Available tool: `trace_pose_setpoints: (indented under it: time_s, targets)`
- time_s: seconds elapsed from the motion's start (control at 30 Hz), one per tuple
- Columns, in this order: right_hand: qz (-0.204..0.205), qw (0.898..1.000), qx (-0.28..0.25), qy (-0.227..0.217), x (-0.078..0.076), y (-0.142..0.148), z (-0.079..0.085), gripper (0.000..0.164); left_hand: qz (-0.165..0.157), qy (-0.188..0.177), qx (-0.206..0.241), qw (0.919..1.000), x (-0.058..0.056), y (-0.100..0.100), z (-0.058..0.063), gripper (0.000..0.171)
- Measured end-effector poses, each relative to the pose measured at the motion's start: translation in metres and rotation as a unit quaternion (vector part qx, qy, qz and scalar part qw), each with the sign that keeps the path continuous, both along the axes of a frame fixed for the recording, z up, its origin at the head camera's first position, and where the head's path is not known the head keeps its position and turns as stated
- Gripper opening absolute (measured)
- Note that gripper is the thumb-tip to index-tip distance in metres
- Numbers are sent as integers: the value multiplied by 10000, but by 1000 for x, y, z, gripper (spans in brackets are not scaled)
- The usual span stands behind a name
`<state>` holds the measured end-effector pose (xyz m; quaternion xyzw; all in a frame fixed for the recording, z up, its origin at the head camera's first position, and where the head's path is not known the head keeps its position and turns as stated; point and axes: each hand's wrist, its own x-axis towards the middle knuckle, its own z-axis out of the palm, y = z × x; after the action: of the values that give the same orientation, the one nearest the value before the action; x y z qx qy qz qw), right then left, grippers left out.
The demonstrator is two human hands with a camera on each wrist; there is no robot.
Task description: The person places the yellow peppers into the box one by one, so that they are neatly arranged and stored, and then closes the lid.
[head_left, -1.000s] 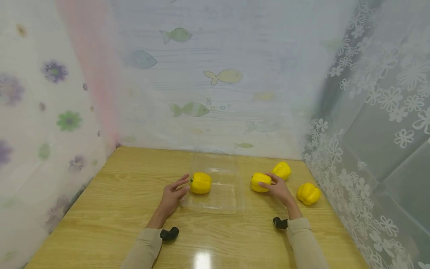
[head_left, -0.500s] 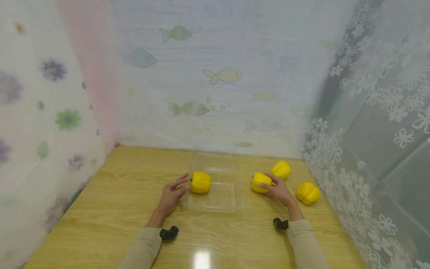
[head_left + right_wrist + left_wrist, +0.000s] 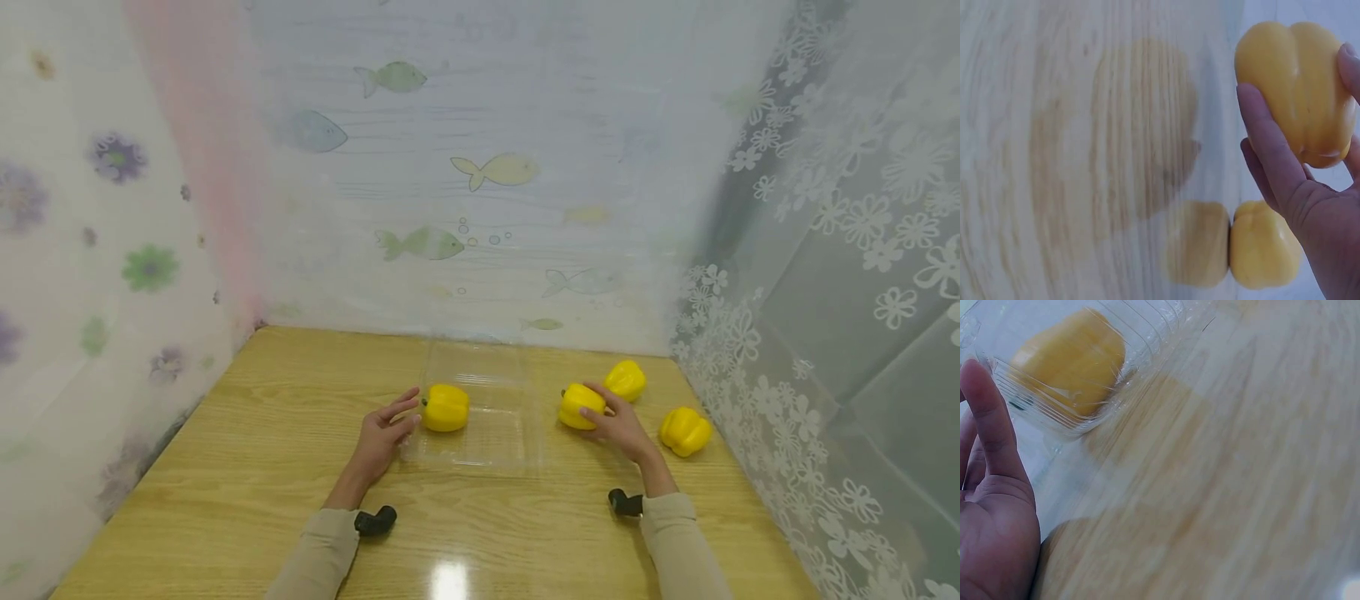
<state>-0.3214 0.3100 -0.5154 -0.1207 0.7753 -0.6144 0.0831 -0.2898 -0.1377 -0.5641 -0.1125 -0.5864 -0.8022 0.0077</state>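
Note:
My right hand (image 3: 617, 423) grips a yellow bell pepper (image 3: 581, 407) between thumb and fingers. In the right wrist view this pepper (image 3: 1294, 81) is raised off the tabletop, its reflection apart from it. My left hand (image 3: 381, 435) is at the left side of a clear plastic container (image 3: 487, 454), fingers fairly straight and fingertips right at the rim. Another yellow bell pepper (image 3: 447, 408) lies inside the container, its green stem toward the left hand. The left wrist view shows that pepper (image 3: 1075, 359) through the ribbed clear wall, with the thumb (image 3: 991, 419) beside it.
Two more yellow bell peppers lie on the wooden table (image 3: 247, 467): one pepper (image 3: 626, 380) just behind the right hand, one pepper (image 3: 686, 432) to its right. The container's clear lid (image 3: 476, 358) stands open at the back. Patterned curtains (image 3: 480, 200) enclose the table.

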Motion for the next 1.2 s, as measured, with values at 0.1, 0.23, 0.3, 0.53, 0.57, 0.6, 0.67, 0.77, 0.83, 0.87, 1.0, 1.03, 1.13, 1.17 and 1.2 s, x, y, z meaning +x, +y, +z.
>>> trace_pose_setpoints:
  time_s: [0.1,0.23,0.3,0.53,0.57,0.6,0.67,0.77,0.83,0.87,1.0,1.03,1.13,1.17,1.2]
  targets:
    - [52,10000,-55,41,1,-1,3,66,-22,3,14,10000,0,-1,0,47]
    - [6,10000,15,91,3,-2,6,65,-21,-10,-31,10000,0,-1,0,47]
    - [12,10000,-9,96,4,-4,7,64,-7,-11,-67,10000,0,-1,-1,47]
    - [169,9994,-186,236,8,-8,10,63,8,12,-65,10000,0,-2,-1,47]
    - [200,9992,-206,276,8,-8,10,64,11,19,-72,10000,0,-2,-2,47]
    - [230,9990,-227,321,9,-9,10,64,13,26,-76,10000,0,-2,-2,47]
    - [257,9985,-281,385,10,-10,10,64,16,37,-91,10000,0,-2,-2,47]
    - [236,9978,-358,507,12,-11,10,64,5,54,-134,9999,-1,-2,-3,46]
    - [242,9969,-430,607,14,-12,11,64,-12,64,-154,9999,-1,-2,-3,46]
    - [253,9964,-471,651,14,-13,12,63,-15,67,-160,9998,-1,-1,-3,46]
    - [366,9944,-584,802,17,-17,15,63,-35,46,-105,9999,-1,-1,-3,46]
    - [397,9941,-600,815,18,-19,16,63,-35,42,-80,10000,-1,-1,-2,47]
    - [430,9937,-620,825,20,-23,19,63,-35,25,-6,10000,0,0,-1,48]
    - [448,9936,-623,823,20,-24,20,63,-31,23,12,10000,0,-1,-1,48]
    - [467,9935,-633,819,21,-26,20,64,-32,25,17,10000,0,-1,-1,48]
